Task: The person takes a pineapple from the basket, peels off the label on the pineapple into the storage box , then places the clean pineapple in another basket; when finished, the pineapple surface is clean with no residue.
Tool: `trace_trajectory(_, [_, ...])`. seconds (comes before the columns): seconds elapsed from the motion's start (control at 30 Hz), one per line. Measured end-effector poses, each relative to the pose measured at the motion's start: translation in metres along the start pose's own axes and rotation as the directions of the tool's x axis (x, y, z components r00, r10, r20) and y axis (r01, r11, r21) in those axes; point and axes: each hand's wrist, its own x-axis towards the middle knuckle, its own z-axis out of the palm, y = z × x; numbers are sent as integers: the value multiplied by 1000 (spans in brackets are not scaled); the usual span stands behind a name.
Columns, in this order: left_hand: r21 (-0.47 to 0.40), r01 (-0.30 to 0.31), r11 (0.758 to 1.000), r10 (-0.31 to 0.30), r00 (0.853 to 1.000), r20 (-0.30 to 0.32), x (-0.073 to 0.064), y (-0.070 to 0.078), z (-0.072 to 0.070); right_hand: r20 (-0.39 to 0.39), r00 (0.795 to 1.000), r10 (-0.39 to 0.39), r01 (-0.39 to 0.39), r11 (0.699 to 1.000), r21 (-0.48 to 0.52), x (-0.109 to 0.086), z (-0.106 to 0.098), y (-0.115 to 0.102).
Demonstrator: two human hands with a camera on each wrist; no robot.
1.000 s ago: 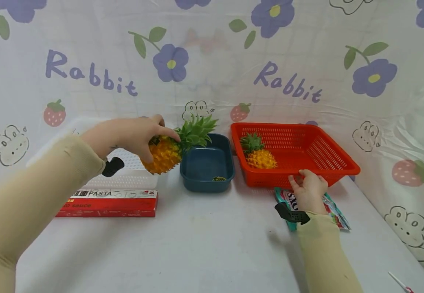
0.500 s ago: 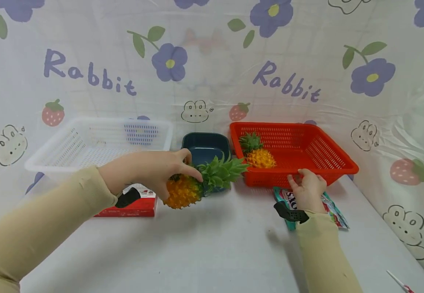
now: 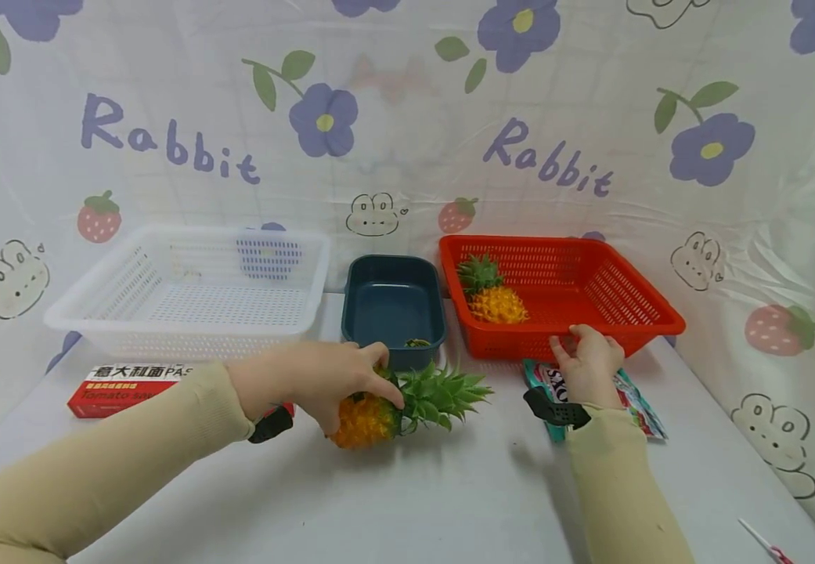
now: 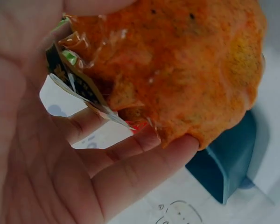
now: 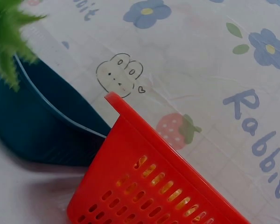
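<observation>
In the head view my left hand point(image 3: 337, 384) grips a small pineapple point(image 3: 366, 421) from above, its green crown pointing right, low over the white table in front of the blue-green tub point(image 3: 393, 356). Up close in the left wrist view, the pineapple point(image 4: 186, 65) has a clear wrapper and a dark label point(image 4: 77, 77) on the palm side; my fingertips point(image 4: 184, 147) press its skin. My right hand point(image 3: 593, 364) holds the front rim of the red basket point(image 3: 520, 345), thumb against the outer wall. Another pineapple point(image 3: 500, 305) lies in that basket's left end.
A white perforated basket point(image 3: 182, 337) stands at the back left, a red pasta box point(image 3: 118, 395) before it. A small green-yellow item point(image 3: 417, 343) lies inside the tub. Under my right hand is a teal packet point(image 3: 640, 407). A thin white-and-red item point(image 3: 766, 540) lies front right.
My left hand has carried the pineapple from over the white basket's right side toward me, right and down, past the tub. The right hand stays at the red basket's rim.
</observation>
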Motion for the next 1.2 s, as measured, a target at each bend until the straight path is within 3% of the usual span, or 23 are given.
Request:
trace_trajectory(0.37, [44,23,999,-24,999,28,9,4,13,5,1000,26,-26,1000,-3,0,-1,-1])
trace_trajectory(0.77, [21,67,998,-68,995,66,15,7,9,15,999,44,-44,999,13,-1,-2,-1])
trace_trajectory(0.9, [-6,74,997,-73,995,70,14,8,8,-13,1000,19,-19,1000,19,-10,-1,2])
trace_trajectory(1.0, [-27,66,997,-64,996,61,14,7,8,2,999,-44,44,996,-73,-28,3,9])
trace_trajectory(1.1, [-38,60,997,-58,997,54,13,6,9,105,981,-161,183,953,-243,-50,10,18])
trace_trajectory(1.17, [-48,67,997,-64,997,51,13,5,9,260,932,-252,335,871,-358,-64,15,26])
trace_trajectory(1.2, [-53,70,996,-68,996,51,13,5,9,360,886,-294,434,801,-413,-70,17,30])
